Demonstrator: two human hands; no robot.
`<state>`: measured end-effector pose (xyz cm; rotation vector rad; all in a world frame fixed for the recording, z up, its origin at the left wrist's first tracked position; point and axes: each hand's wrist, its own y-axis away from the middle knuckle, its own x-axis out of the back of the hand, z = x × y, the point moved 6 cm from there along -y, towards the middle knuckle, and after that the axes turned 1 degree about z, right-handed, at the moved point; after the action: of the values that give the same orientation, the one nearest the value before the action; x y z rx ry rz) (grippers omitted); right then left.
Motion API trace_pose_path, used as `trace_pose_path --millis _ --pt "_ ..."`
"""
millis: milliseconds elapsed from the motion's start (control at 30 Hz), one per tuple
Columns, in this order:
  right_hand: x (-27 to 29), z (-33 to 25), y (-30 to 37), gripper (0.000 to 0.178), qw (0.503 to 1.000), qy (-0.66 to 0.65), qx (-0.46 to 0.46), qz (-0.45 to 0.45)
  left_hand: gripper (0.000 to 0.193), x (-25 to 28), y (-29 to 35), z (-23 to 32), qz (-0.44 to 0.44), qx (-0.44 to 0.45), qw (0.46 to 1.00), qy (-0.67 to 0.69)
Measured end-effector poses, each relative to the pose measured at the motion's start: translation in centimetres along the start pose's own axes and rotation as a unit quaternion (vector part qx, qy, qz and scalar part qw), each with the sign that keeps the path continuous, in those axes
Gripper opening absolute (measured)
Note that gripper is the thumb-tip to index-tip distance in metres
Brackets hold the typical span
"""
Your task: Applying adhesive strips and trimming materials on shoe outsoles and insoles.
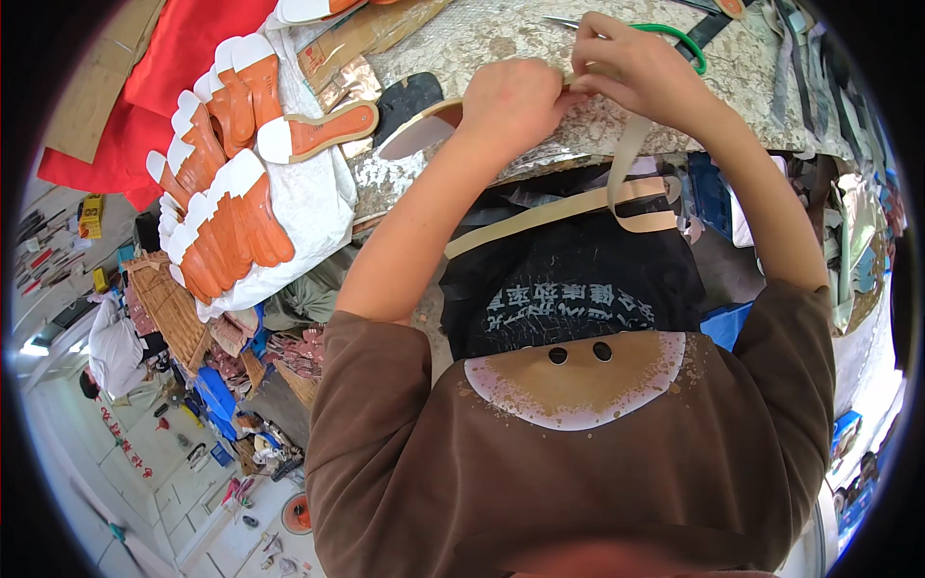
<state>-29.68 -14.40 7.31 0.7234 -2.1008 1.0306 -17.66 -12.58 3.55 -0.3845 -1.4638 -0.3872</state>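
- Apparently midway: the insole (pixel 416 138), above the table (pixel 501 37), is clasped in the left hand's (pixel 515 101) grip.
- The right hand's (pixel 636 72) grip pinches its right end; a pale strip (pixel 628 162) hangs loose at the near edge.
- Left, a separate rimmed insole (pixel 332 131) looks done.
- Farther left, stacked orange-and-white pieces (pixel 224 231) show no clear rim, so perhaps remain.

Brown cardboard (pixel 104 82) over bright red sheeting (pixel 198 48), upper left; yellow object (pixel 91 217) below.
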Motion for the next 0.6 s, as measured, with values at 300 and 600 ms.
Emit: trace_pose_path --millis 300,600 --pt "1.9 -0.9 4.4 0.048 0.927 -0.236 -0.286 -0.06 0.025 6.7 5.9 3.3 0.082 -0.066 0.994 0.036" --pt "1.5 -2.2 6.5 0.042 0.894 -0.359 -0.264 0.039 0.025 10.5 11.1 2.0 0.088 -0.022 0.988 0.124"
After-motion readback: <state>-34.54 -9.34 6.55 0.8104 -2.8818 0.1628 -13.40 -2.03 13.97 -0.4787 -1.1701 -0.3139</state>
